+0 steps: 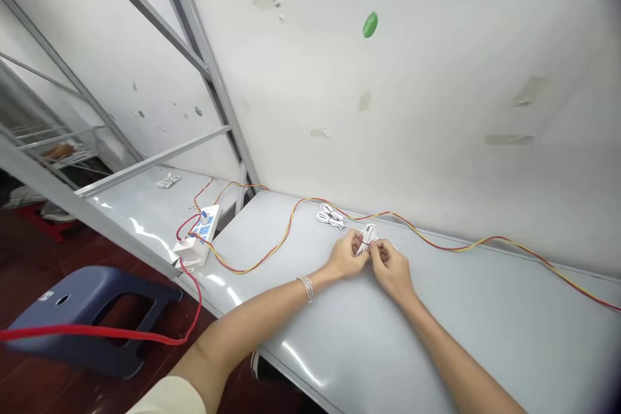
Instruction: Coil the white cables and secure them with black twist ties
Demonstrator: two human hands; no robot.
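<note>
Near the back of the grey tabletop, my left hand (348,255) has its fingers closed around a small bundle of white cable (369,233). From the right, my right hand (392,268) pinches at the same bundle, where a thin dark tie crosses it. The fingertips of both hands almost meet there. Just left of them lies a second white cable bundle (330,216), bound with a dark tie and touched by neither hand. A silver bracelet is on my left wrist.
A red and yellow wire (286,233) runs along the table's back. At left are a white power strip (206,226), a red cable (194,310), a blue stool (87,297), metal frame posts (220,84) and another white bundle (167,181). A wall stands behind.
</note>
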